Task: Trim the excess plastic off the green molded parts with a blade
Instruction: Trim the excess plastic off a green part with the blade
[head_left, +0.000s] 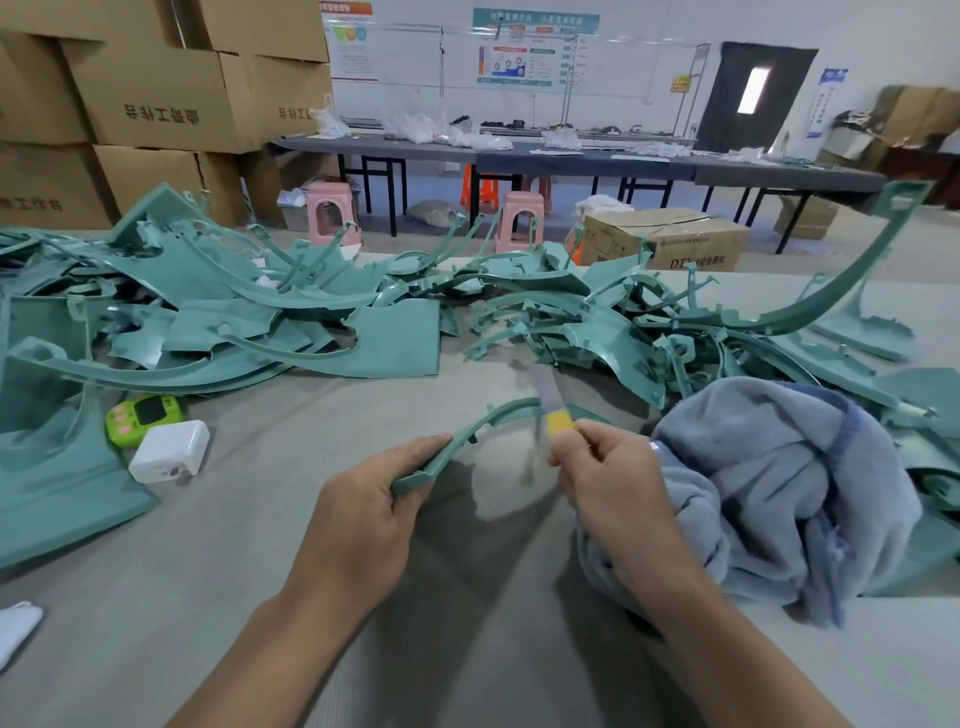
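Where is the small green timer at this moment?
The green timer lies on the grey table at the left of the head view, just behind the white charger and left of the left hand.

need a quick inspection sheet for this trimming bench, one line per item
surface: grey matted table
job's things: curved green plastic strip; yellow-handled metal blade crossing it; heap of green molded parts behind
clutter: crumpled blue-grey fleece cloth, green digital timer, white plug block
hands: left hand grips the strip; right hand pinches the blade
cables: nothing seen
surroundings: stacked brown cardboard boxes, pink plastic stools, long dark tables
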